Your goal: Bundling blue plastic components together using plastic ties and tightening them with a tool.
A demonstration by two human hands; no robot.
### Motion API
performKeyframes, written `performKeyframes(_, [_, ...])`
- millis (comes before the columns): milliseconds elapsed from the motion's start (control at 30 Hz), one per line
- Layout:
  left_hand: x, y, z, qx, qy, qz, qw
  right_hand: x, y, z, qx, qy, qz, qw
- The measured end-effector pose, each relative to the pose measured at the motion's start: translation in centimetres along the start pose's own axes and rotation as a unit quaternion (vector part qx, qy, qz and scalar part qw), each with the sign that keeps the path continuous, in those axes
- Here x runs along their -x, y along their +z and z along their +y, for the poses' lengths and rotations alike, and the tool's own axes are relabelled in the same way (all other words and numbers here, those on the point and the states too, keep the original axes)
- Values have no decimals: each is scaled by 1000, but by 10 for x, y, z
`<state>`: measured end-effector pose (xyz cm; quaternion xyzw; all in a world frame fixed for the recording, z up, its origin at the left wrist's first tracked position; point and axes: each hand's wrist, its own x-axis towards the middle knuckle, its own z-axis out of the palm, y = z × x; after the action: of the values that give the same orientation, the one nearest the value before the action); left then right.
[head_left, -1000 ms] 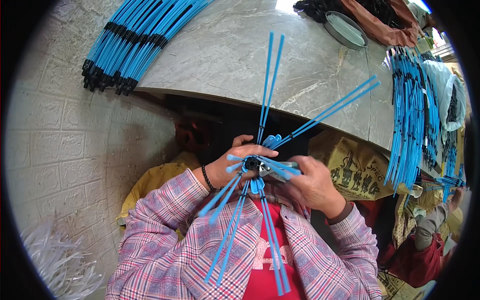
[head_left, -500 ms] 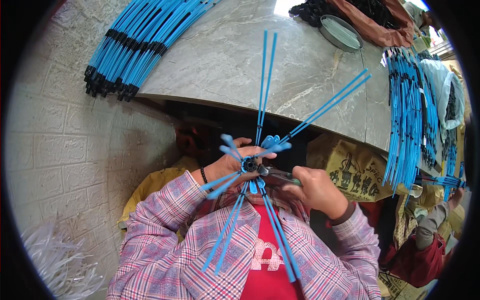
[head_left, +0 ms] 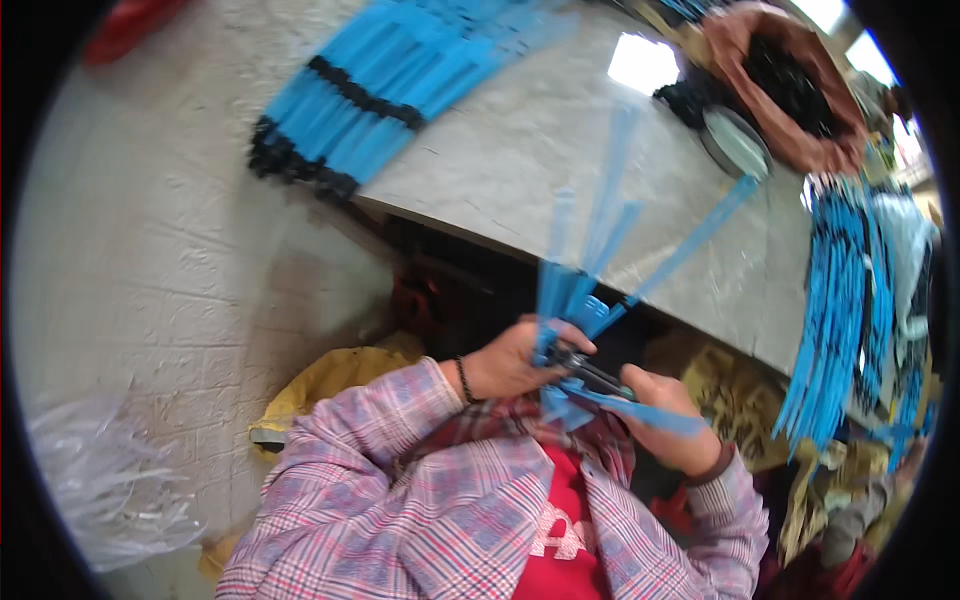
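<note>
Beside the near edge of the table (head_left: pixel 735 290), the blue-rodded frame (head_left: pixel 567 356) is grasped centrally by the left hand's (head_left: pixel 518 362) fingers, seemingly for steadiness; pliers (head_left: pixel 604 379) are clasped in the right hand's (head_left: pixel 668 416) fingers, apparently for leverage.

The blue assembly (head_left: pixel 577 292) was held up and tilted, its slender rods (head_left: pixel 690 240), blurred, splaying from a small dark hub (head_left: pixel 566 355), several upward, one to the upper right and one to the lower right. The dark, elongated hand tool (head_left: pixel 602 377) slanted down rightward from beside the hub; blur hid whether they touched.
</note>
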<state>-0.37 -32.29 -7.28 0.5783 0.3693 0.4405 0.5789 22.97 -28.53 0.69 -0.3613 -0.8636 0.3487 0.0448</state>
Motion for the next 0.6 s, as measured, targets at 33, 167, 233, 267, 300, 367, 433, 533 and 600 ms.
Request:
performKeyframes(33, [-4, -1, -4, -46, 65, 7, 997, -1, -9, -1, 43, 9, 21, 999])
performKeyframes(167, [-6, -12, 21, 55, 0, 143, 988, -3, -53, 15, 152, 92, 120, 977])
performKeyframes(233, [-12, -19, 30, 104, -10, 161, 981, -3, -71, 35, 131, 136, 145, 971])
performKeyframes(267, [-14, -21, 35, 160, -27, 168, 972, -3, -80, 46, 222, 130, 194, 947])
performKeyframes(300, [-18, -23, 39, 215, -43, 171, 961, -3, -88, 58, 309, 125, 244, 911])
performKeyframes(367, [-21, -24, 51, 229, -42, 167, 958, -8, -99, 77, 325, 131, 248, 903])
performKeyframes(433, [-23, -26, 64, 259, -52, 153, 952, -17, -103, 89, 349, 154, 253, 889])
performKeyframes(533, [-30, -27, 79, 267, -45, 136, 953, -18, -98, 97, 388, 78, 309, 865])
performKeyframes(600, [-37, -27, 85, 267, -40, 131, 954, -25, -95, 84, 403, 35, 338, 850])
